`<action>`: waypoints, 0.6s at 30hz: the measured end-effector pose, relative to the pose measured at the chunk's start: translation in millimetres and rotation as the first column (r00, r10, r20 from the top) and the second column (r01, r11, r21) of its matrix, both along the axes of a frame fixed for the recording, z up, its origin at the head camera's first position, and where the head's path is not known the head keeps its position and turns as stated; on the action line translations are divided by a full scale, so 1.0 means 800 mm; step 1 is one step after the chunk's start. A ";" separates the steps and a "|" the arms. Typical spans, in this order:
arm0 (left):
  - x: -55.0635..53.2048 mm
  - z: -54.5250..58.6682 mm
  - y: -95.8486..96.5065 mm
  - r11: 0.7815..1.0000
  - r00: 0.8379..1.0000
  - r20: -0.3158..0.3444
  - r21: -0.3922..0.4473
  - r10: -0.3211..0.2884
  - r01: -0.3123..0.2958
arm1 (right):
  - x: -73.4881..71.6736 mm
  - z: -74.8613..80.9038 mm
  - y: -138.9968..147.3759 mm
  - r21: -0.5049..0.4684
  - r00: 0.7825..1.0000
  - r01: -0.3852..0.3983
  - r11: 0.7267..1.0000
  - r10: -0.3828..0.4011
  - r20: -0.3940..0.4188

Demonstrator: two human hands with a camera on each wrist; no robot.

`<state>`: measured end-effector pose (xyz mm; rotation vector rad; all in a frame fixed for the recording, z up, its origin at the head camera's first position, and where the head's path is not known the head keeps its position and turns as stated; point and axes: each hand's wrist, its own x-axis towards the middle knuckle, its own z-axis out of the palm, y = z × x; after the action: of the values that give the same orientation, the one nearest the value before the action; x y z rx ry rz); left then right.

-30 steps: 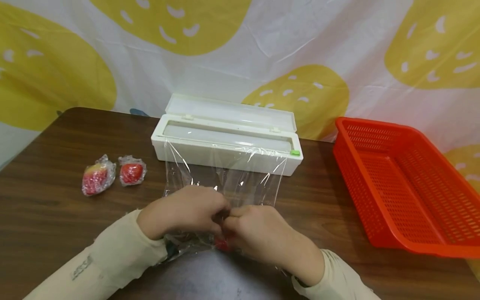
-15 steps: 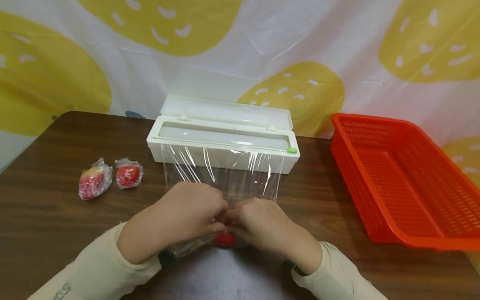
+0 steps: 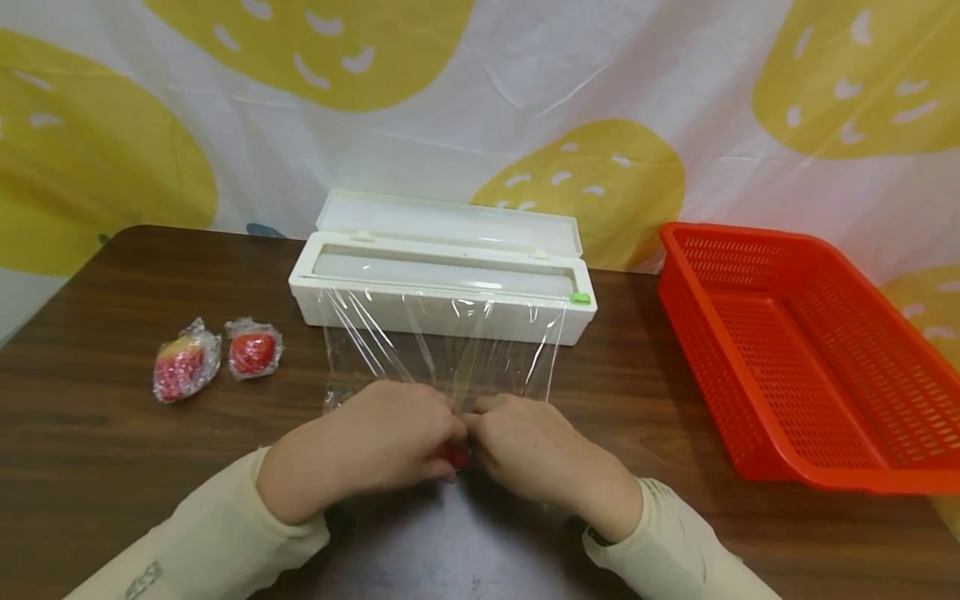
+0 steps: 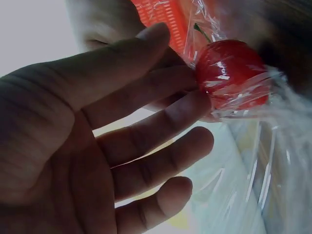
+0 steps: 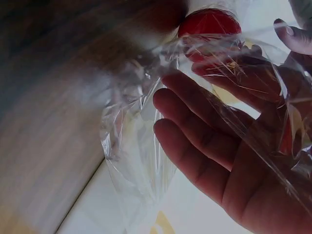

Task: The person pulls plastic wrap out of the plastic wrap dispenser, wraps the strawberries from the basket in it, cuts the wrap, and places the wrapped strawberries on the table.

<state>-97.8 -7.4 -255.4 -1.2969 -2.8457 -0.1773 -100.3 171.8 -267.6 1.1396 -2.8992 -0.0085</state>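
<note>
A round red fruit [image 4: 231, 73] with a thin green stem is partly wrapped in clear cling film [image 3: 442, 358]. The film runs toward me from a white cling film dispenser [image 3: 450, 312], still joined to it. My left hand [image 3: 375, 442] touches the fruit with its fingertips; its fingers are nearly straight and the thumb stands apart in the left wrist view. Opposite it, my right hand [image 3: 543, 450] has extended fingers at the fruit and film, with loose film draped across the palm [image 5: 263, 170]. In the head view both hands mostly hide the fruit.
Two film-wrapped fruits lie at the left: a yellow-pink one [image 3: 180, 367] and a red one [image 3: 252, 352]. A red plastic basket [image 3: 697, 333] stands at the right. The dispenser's lid [image 3: 450, 218] is raised, with a green slider [image 3: 580, 297] at its right end.
Both hands keep working around the fruit, shifting slightly. The fruit shows less between them than half a second ago, and the film's folds draw in toward the hands. The camera view has shifted slightly.
</note>
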 end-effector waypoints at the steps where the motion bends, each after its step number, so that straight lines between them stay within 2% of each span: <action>1: -0.001 0.000 0.000 1.000 1.000 0.001 0.008 -0.001 0.001 | 0.000 0.001 0.001 0.002 1.000 0.006 1.000 -0.006 -0.001; 5: -0.005 -0.002 0.001 0.999 1.000 0.017 0.034 0.002 -0.003 | -0.001 0.008 0.004 -0.027 0.998 0.021 0.999 -0.022 -0.063; 9: -0.010 -0.006 0.001 0.999 1.000 0.017 0.043 0.023 -0.024 | 0.001 0.016 0.006 -0.102 0.988 0.033 0.994 -0.047 -0.144; 13: -0.017 -0.012 0.000 0.998 1.000 0.001 0.060 0.031 -0.031 | 0.002 0.019 0.006 -0.149 0.984 0.053 0.987 -0.077 -0.162; 18: -0.025 -0.020 -0.002 0.996 0.999 -0.029 0.083 0.032 -0.029 | 0.001 0.017 0.005 -0.082 0.986 0.067 0.994 -0.079 -0.148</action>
<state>-117.7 -9.3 -271.5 -1.2296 -2.7989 -0.2701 -99.4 175.6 -254.2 0.9750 -2.7797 0.0137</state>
